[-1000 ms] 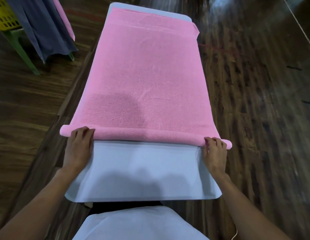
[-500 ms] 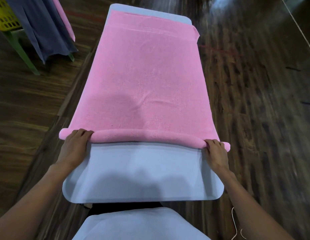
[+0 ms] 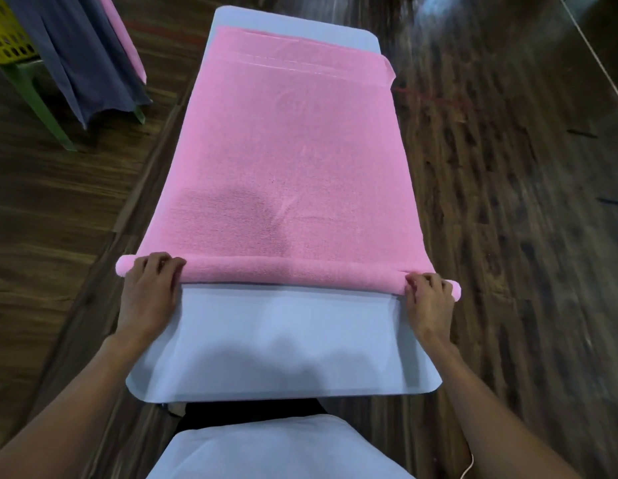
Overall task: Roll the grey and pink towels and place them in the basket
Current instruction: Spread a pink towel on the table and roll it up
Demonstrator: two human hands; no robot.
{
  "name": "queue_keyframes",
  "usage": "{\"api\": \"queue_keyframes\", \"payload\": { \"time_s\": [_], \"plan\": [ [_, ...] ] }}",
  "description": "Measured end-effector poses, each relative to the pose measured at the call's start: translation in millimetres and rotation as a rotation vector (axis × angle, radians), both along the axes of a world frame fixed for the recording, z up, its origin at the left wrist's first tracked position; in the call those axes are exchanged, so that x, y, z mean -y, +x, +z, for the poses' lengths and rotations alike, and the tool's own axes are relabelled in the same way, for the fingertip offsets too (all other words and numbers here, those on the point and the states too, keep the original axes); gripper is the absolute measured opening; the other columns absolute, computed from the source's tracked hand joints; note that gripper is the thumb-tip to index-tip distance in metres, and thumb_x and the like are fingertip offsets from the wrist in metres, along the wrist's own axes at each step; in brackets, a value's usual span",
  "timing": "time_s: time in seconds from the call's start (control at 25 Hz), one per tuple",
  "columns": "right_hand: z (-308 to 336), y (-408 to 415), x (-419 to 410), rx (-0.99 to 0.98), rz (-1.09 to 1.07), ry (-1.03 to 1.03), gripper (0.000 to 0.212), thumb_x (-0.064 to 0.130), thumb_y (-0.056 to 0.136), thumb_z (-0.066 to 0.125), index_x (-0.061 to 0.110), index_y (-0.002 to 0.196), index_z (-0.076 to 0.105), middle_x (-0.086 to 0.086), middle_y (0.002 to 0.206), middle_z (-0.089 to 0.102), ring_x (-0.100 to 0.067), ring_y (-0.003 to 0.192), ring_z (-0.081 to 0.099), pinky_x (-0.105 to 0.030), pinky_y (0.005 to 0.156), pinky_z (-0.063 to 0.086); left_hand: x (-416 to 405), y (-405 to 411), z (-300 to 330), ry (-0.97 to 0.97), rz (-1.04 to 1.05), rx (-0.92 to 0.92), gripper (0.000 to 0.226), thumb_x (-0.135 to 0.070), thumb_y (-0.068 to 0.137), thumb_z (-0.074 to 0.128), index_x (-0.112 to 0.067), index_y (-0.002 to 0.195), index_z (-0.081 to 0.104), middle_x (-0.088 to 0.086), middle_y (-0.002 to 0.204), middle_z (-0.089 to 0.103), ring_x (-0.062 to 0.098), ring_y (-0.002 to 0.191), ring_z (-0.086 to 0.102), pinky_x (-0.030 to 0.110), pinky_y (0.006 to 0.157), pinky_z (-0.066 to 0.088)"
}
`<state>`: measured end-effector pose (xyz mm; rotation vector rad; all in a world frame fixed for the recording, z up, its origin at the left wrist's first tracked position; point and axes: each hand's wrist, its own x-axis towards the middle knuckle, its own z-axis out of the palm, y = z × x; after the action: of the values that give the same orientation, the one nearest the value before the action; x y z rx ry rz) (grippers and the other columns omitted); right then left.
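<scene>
A pink towel (image 3: 293, 160) lies spread along a long white table (image 3: 283, 340). Its near edge is rolled into a thin roll (image 3: 290, 273) running across the table. My left hand (image 3: 147, 295) grips the roll's left end, fingers curled over it. My right hand (image 3: 428, 302) grips the right end the same way. A grey towel (image 3: 76, 53) and a second pink towel (image 3: 122, 36) hang at the far left beside a yellow basket (image 3: 7, 36).
The basket sits on a green stool (image 3: 38, 105) at the far left. Dark wooden floor surrounds the table on both sides. The table's near part in front of the roll is bare white.
The roll has shifted slightly away from me and grown a little thicker. Both hands stayed on its ends, fingers curling over it.
</scene>
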<state>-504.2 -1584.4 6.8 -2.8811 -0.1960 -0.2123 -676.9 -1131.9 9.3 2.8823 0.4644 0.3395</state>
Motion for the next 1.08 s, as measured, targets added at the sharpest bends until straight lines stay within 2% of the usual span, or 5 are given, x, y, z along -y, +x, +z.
{"api": "queue_keyframes", "payload": {
  "time_s": [0.16,0.64,0.76,0.88,1.08],
  "plan": [
    [-13,4,8,-0.094,0.126,0.041,0.037,0.005,0.082,0.07,0.005,0.119,0.063,-0.014,0.121,0.062,-0.033,0.111,0.053,-0.047,0.098,0.045,-5,9,-9,-0.065,-0.06,-0.086,0.045,0.003,0.08,0.063,0.0,0.125,0.055,0.023,0.124,0.054,0.043,0.112,0.048,0.056,0.097,0.041],
    [2,29,37,-0.435,0.265,0.099,0.033,0.002,0.091,0.058,0.008,0.123,0.061,-0.01,0.119,0.064,-0.028,0.106,0.058,-0.037,0.094,0.044,-40,12,-3,-0.383,-0.135,-0.366,0.04,0.009,0.08,0.063,-0.005,0.118,0.066,0.014,0.114,0.066,0.035,0.105,0.061,0.04,0.092,0.043],
    [4,40,23,-0.346,-0.005,0.364,0.021,-0.003,0.084,0.069,0.006,0.103,0.067,-0.018,0.11,0.061,-0.024,0.089,0.061,-0.032,0.082,0.05,-45,33,4,-0.497,0.002,-0.273,0.03,0.004,0.08,0.069,-0.012,0.105,0.07,0.01,0.108,0.067,0.029,0.099,0.061,0.033,0.085,0.044],
    [-3,23,10,-0.101,-0.061,0.104,0.012,0.006,0.087,0.067,0.012,0.097,0.072,-0.015,0.105,0.064,-0.032,0.091,0.059,-0.041,0.082,0.049,-27,28,9,-0.18,0.026,-0.047,0.016,-0.004,0.081,0.07,-0.017,0.089,0.073,0.01,0.095,0.062,0.035,0.087,0.055,0.042,0.071,0.045],
    [-11,-12,7,0.05,0.119,-0.028,0.039,0.009,0.08,0.074,0.005,0.118,0.064,-0.015,0.117,0.064,-0.037,0.105,0.056,-0.049,0.09,0.047,6,-4,-8,-0.076,-0.055,-0.028,0.044,0.0,0.082,0.064,-0.001,0.126,0.057,0.02,0.126,0.053,0.041,0.115,0.046,0.054,0.096,0.042]
  ]
}}
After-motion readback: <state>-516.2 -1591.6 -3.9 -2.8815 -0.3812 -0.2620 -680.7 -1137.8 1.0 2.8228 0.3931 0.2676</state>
